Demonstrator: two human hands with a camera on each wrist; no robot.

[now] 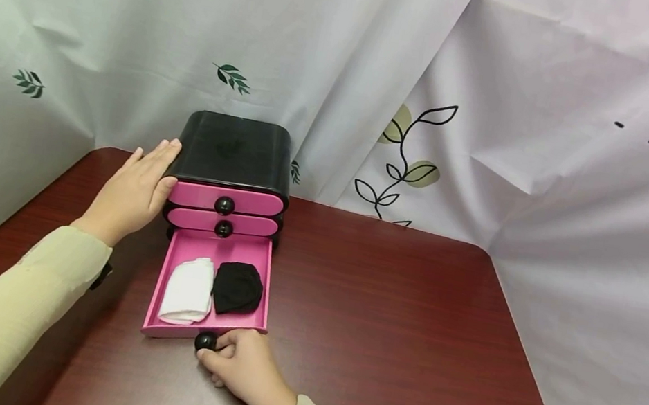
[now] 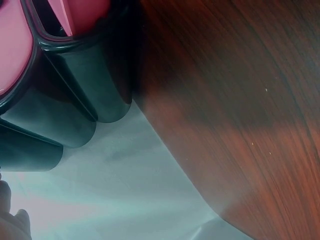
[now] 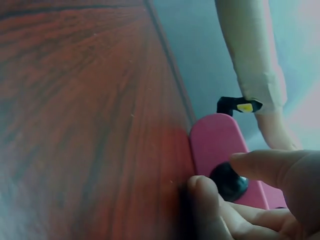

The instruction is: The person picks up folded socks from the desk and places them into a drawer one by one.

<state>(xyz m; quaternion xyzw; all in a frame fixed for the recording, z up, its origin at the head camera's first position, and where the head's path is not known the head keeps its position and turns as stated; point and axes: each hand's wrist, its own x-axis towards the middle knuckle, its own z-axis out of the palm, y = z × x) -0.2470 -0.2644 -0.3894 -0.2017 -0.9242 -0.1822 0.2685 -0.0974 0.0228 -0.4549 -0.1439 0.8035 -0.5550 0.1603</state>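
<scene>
A black drawer cabinet (image 1: 234, 150) with pink drawer fronts stands against the curtain. Its bottom drawer (image 1: 210, 252) is pulled out. Inside it lie a folded white cloth (image 1: 188, 291) on the left and a folded black cloth (image 1: 237, 289) on the right; their exact kind is unclear. My right hand (image 1: 246, 366) pinches the round black knob (image 1: 206, 341) of that drawer; the right wrist view shows thumb and fingers about the knob (image 3: 229, 181). My left hand (image 1: 134, 191) rests with extended fingers against the cabinet's left side. Only fingertips of it show in the left wrist view.
Two upper drawers with black knobs (image 1: 224, 206) are shut. The cabinet stands on a dark red wooden table (image 1: 392, 339), which stretches to the right. A pale curtain with leaf prints (image 1: 346, 59) hangs behind and along the sides.
</scene>
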